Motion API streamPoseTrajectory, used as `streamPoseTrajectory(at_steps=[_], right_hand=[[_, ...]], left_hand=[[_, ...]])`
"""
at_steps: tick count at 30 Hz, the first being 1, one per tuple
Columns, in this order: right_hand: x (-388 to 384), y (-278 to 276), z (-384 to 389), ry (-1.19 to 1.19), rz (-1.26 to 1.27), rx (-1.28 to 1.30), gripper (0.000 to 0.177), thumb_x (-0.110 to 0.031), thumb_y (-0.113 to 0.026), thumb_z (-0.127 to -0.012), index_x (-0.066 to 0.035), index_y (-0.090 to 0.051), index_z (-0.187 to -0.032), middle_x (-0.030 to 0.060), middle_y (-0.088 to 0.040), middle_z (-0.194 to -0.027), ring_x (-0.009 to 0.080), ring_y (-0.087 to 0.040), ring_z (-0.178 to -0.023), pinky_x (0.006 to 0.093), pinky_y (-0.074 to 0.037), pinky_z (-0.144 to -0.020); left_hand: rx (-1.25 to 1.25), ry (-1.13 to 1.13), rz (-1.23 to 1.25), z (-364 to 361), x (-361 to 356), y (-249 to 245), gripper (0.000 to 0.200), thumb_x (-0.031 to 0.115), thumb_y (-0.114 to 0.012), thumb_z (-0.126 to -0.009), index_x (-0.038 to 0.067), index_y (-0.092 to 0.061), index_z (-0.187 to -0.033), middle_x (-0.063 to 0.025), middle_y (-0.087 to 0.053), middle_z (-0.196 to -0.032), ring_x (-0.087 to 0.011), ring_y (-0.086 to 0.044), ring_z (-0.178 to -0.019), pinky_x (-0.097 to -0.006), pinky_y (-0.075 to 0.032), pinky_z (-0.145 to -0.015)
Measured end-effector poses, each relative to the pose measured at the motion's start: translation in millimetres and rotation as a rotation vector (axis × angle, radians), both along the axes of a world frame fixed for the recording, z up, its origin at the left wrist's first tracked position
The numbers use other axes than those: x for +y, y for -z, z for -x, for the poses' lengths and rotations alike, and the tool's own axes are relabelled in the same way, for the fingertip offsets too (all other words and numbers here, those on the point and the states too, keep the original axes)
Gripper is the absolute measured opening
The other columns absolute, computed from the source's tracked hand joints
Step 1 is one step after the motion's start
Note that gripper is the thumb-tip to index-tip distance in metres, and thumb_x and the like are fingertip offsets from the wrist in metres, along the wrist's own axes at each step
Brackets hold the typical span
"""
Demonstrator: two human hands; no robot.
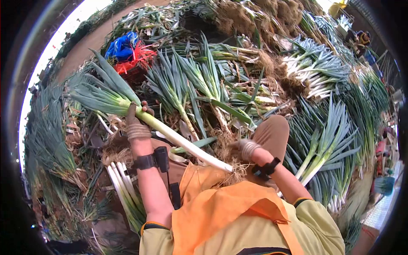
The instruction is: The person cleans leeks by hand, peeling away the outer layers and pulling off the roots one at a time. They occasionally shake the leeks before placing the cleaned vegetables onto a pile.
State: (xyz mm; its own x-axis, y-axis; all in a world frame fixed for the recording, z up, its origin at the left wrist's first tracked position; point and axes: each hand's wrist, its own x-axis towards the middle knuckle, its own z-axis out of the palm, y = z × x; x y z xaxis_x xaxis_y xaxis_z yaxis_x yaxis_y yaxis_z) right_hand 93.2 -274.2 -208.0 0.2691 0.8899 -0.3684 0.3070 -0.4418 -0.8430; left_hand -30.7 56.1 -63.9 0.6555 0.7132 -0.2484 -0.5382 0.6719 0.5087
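Observation:
A long leek [182, 140] lies slantwise across my lap, its green leaves at the upper left and its white, rooted end over the orange apron [229, 212]. My left hand [138, 117], in a dirty glove, is wrapped round it just below the leaves. Near the root end, to its upper right, is my right hand [243, 148], also gloved; its fingers are smeared by motion, and I cannot make out whether they hold anything. Other leeks with roots [221, 117] lie just beyond my knees.
Piles of leeks [314, 68] spread at the right and back. Blue plastic [122, 46] and red strings [138, 57] lie at the upper left. White-stemmed leeks [125, 185] rest beside my left arm. Another person [363, 38] is at the far upper right.

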Motion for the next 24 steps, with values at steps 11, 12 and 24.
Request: streamPoseTrajectory(at_steps=[11, 12, 24], right_hand=[[11, -97, 18, 0.088, -0.205, 0.163, 0.028, -0.014, -0.063, -0.076, -0.003, -0.058, -0.102, 0.0042, -0.062, -0.077, 0.0092, -0.055, -0.068, 0.0265, -0.047, -0.063], [8, -99, 25, 0.022, -0.231, 0.353, 0.031, -0.014, -0.065, -0.075, -0.002, -0.057, -0.103, 0.0019, -0.061, -0.076, 0.0071, -0.054, -0.069, 0.0257, -0.047, -0.064], [2, -71, 58, -0.067, -0.104, -0.1, 0.011, -0.014, -0.056, -0.073, -0.005, -0.062, -0.077, 0.0102, -0.058, -0.063, 0.0168, -0.054, -0.055, 0.0299, -0.044, -0.054]], left_hand=[[0.301, -0.038, -0.243, -11, -36, -20, 0.026, 0.015, -0.055, -0.08, 0.001, -0.04, -0.096, -0.011, -0.052, -0.071, -0.0153, -0.051, -0.055, -0.0266, -0.046, -0.049], [0.315, -0.072, -0.286, -12, -40, -26, 0.025, 0.014, -0.055, -0.08, 0.001, -0.04, -0.096, -0.0107, -0.053, -0.07, -0.0151, -0.051, -0.054, -0.0263, -0.046, -0.048], [0.221, 0.03, -0.442, -19, -75, -40, 0.024, 0.012, -0.056, -0.081, 0.003, -0.044, -0.099, -0.0114, -0.055, -0.075, -0.0135, -0.052, -0.056, -0.0246, -0.045, -0.048]])
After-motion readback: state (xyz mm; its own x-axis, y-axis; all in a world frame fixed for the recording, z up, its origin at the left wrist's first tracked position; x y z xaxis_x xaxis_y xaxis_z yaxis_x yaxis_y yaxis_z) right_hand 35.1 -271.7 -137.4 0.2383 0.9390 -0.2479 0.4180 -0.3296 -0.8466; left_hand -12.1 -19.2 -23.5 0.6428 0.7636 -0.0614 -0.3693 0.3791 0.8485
